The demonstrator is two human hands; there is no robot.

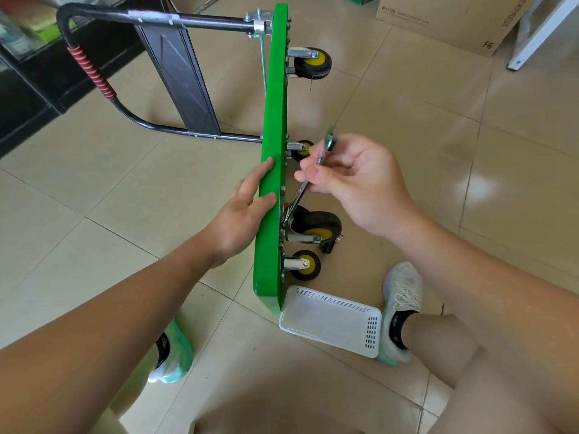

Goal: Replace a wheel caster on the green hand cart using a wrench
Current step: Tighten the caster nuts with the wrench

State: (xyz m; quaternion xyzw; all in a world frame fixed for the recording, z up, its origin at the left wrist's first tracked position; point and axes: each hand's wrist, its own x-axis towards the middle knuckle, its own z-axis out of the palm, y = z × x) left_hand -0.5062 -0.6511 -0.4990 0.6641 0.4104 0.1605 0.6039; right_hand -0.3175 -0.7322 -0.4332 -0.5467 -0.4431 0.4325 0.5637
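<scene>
Two hands meet at the green cart (272, 120), which stands on edge. The left hand (247, 205) lays straight, close-set fingers against its deck. The right hand (354, 183) pinches the wrench (299, 194), whose lower end reaches the caster (316, 228) below those fingers.

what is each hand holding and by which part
Right hand pinches the wrench near mid-shaft. Left hand holds nothing; its straight fingers press on the green cart deck at its edge.
</scene>
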